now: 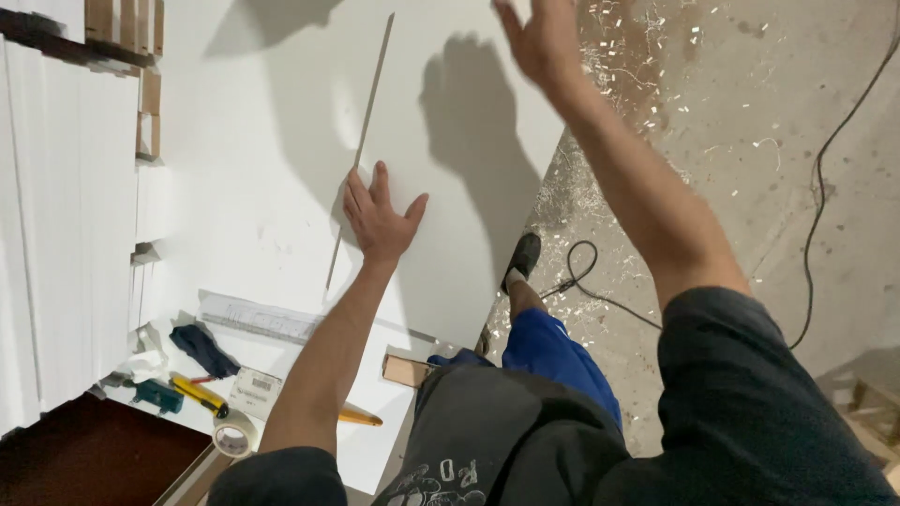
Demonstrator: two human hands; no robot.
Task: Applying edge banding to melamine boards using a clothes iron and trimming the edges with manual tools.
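We see a big white panel [281, 122] lying flat across the bench [309, 375], its right edge running on a slant above the floor [750, 112]. Our left hand [380, 217] rests palm down on the panel, fingers spread and gripping nothing, just to the right of a thin strip [361, 150]. The strip lies on the panel, long and narrow, pale grey-brown, running from the panel's far edge down towards us and passing close by the little-finger side of that hand; we cannot tell whether they touch. Our right hand [539, 37] is up in the air above the panel's right edge, fingers open and empty, well apart from the left, and its shadow falls on the white surface between the two hands.

The panel is plain, smooth and matt white, with a few faint marks. The floor is grey concrete strewn with wood shavings, and a black cable [825, 159] snakes across it.

On the near left of the bench lie smaller things: a clear ruler [258, 317], a dark cloth [202, 349], a yellow knife [200, 395], a tape roll [234, 434] and a small wood block [406, 370]. All of these sit well short of the left hand, down beside the forearm.
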